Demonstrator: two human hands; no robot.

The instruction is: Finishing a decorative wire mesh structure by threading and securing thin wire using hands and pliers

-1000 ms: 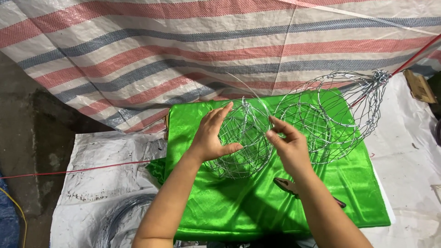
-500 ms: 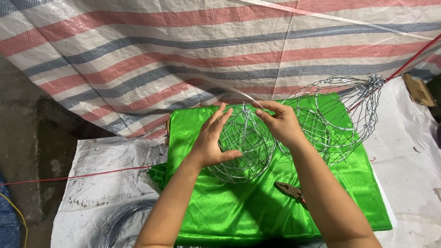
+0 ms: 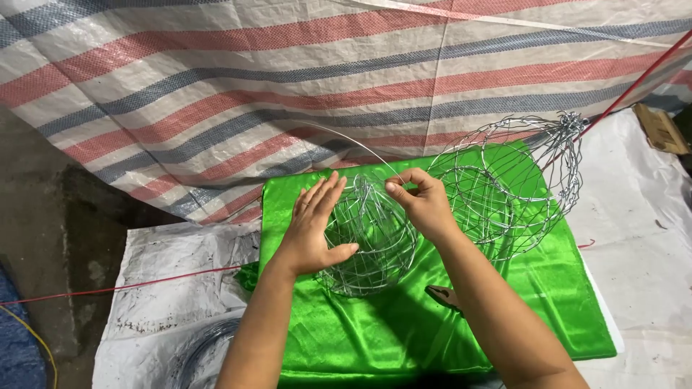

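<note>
A small round wire frame (image 3: 371, 241) stands on a bright green satin cloth (image 3: 404, 328). My left hand (image 3: 313, 227) rests flat against the frame's left side, thumb hooked under a wire, fingers spread. My right hand (image 3: 422, 202) pinches a loose thin wire (image 3: 346, 140) at the frame's top; the wire arcs up and away to the left. A larger wire frame (image 3: 530, 180) with a twisted bundle at its top lies on the cloth just right of my right hand.
Pliers (image 3: 441, 295) lie on the cloth, partly hidden under my right forearm. A coil of wire (image 3: 198, 353) sits at lower left on white sheeting (image 3: 180, 266). A striped tarp (image 3: 288, 86) fills the back. A red string (image 3: 115, 289) runs left. A cardboard piece (image 3: 659, 130) lies at far right.
My right hand has risen from the frame's right side to its top and pinched the loose wire. My left hand has stayed on the frame's left side.
</note>
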